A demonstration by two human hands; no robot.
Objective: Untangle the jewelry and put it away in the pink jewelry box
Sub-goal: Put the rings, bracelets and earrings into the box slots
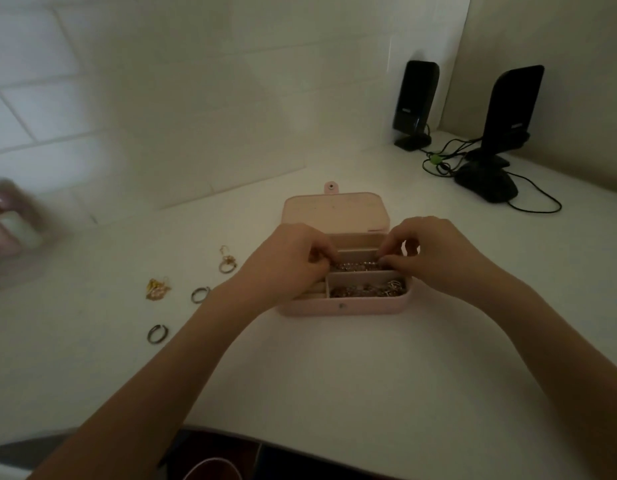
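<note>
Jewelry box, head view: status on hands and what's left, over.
Both hands, left and right, pinching a chain over the open pink jewelry box. Rings and gold pieces still on table. Nothing blocking.

White bench (pixel 334 375) carries open pink jewelry box (pixel 341 306); left of box, rings (pixel 200 294) and gold earrings (pixel 157 289); behind-right, two black speakers (pixel 416 102).
</note>
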